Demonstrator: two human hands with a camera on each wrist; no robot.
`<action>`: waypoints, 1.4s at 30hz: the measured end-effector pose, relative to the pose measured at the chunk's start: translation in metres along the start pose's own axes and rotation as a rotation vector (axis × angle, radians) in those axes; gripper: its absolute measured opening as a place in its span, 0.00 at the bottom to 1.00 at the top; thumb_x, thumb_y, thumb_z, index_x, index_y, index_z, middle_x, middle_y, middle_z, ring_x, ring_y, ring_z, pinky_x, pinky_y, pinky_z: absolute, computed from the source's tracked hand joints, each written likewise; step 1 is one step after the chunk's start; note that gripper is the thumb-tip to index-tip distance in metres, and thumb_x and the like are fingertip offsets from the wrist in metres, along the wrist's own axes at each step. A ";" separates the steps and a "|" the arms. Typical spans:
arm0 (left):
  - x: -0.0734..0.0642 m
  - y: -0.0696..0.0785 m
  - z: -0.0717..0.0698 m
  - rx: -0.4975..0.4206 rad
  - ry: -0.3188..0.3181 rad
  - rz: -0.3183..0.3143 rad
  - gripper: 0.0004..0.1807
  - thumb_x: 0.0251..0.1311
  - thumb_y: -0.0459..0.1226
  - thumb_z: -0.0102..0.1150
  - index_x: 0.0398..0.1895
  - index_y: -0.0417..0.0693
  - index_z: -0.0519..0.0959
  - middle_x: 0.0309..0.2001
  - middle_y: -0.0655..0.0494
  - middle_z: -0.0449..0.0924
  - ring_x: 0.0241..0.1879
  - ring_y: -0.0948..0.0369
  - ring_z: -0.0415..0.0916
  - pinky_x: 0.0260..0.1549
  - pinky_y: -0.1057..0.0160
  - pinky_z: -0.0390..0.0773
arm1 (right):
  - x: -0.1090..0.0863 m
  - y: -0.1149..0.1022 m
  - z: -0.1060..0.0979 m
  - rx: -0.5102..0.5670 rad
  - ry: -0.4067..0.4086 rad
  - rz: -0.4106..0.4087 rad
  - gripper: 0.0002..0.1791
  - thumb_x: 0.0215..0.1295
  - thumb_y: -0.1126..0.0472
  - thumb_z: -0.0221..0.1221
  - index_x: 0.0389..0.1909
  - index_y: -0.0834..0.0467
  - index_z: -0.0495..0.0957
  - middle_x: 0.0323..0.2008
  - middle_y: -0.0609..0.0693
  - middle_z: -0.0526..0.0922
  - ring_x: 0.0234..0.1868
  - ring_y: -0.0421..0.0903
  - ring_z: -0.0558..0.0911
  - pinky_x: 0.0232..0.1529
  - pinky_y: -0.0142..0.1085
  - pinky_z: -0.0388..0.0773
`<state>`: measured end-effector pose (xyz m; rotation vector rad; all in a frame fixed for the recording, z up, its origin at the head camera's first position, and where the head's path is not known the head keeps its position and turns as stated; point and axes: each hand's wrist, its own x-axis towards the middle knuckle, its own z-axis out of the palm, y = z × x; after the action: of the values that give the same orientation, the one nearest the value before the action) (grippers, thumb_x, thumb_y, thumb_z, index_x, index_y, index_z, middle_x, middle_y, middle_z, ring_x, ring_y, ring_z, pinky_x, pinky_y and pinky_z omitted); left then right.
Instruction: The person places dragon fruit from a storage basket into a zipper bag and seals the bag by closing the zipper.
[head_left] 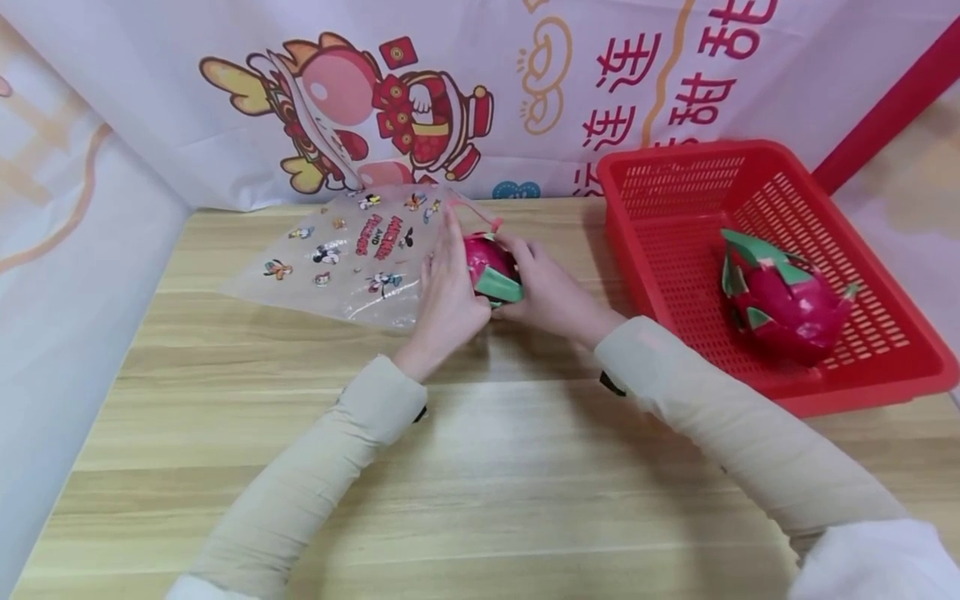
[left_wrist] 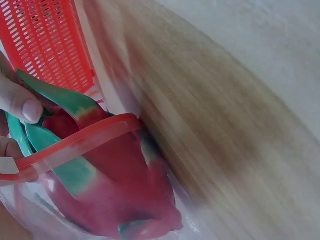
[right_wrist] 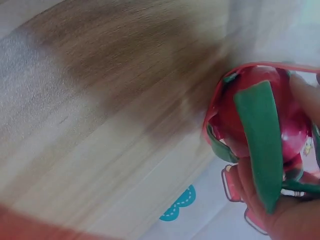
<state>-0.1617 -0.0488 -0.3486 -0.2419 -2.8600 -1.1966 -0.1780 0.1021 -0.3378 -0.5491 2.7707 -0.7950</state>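
Note:
Between my two hands sits a pinkish-red dragon fruit (head_left: 482,254) with green scales. Its lower end is inside a clear plastic bag (head_left: 337,258) printed with cartoon figures, and the bag's red rim (left_wrist: 80,141) loops around the fruit. My left hand (head_left: 452,292) holds the bag at its mouth, on the fruit's left side. From the right, my right hand (head_left: 551,293) grips the fruit, fingers around its scaly end. In the right wrist view a long green scale (right_wrist: 262,142) sticks out past the rim.
A red slotted basket (head_left: 633,258) stands on the right of the wooden table (head_left: 247,467), with another dragon fruit (head_left: 795,312) in it. Behind the table hangs a white printed cloth (head_left: 525,100).

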 end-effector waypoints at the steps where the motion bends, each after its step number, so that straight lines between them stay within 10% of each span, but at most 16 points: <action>1: 0.000 0.000 -0.001 0.001 -0.004 -0.003 0.66 0.44 0.24 0.61 0.74 0.52 0.21 0.78 0.50 0.28 0.78 0.53 0.33 0.74 0.43 0.33 | 0.000 0.000 0.000 0.021 -0.005 0.000 0.53 0.51 0.53 0.71 0.73 0.51 0.48 0.65 0.59 0.63 0.63 0.53 0.68 0.64 0.47 0.73; 12: -0.007 -0.012 -0.008 0.033 -0.031 0.070 0.64 0.42 0.23 0.60 0.75 0.48 0.26 0.77 0.51 0.22 0.77 0.51 0.30 0.73 0.40 0.39 | 0.006 -0.001 -0.005 0.190 -0.042 0.066 0.51 0.50 0.61 0.69 0.73 0.51 0.52 0.69 0.56 0.61 0.65 0.51 0.66 0.65 0.49 0.71; 19: -0.010 -0.017 -0.012 0.028 -0.041 0.006 0.54 0.51 0.29 0.57 0.77 0.46 0.35 0.77 0.44 0.23 0.75 0.41 0.38 0.70 0.39 0.49 | 0.006 -0.001 -0.006 0.199 -0.021 0.058 0.49 0.50 0.60 0.68 0.73 0.49 0.54 0.69 0.55 0.63 0.63 0.50 0.67 0.63 0.48 0.72; 26: -0.010 -0.023 -0.014 0.144 -0.056 -0.046 0.41 0.61 0.41 0.47 0.76 0.44 0.44 0.77 0.42 0.31 0.77 0.45 0.30 0.73 0.41 0.30 | 0.008 -0.002 -0.007 0.231 -0.039 0.092 0.49 0.53 0.58 0.66 0.74 0.44 0.52 0.69 0.54 0.62 0.62 0.49 0.66 0.60 0.48 0.75; 42: -0.011 -0.026 -0.012 0.094 -0.012 -0.022 0.32 0.68 0.43 0.29 0.76 0.63 0.43 0.78 0.47 0.30 0.77 0.47 0.29 0.74 0.42 0.32 | 0.010 -0.001 -0.004 0.344 0.022 0.211 0.46 0.59 0.54 0.62 0.75 0.44 0.48 0.71 0.49 0.60 0.63 0.48 0.66 0.64 0.48 0.72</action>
<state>-0.1556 -0.0765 -0.3600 -0.2153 -2.9271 -1.0644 -0.1879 0.0989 -0.3344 -0.1813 2.5688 -1.1925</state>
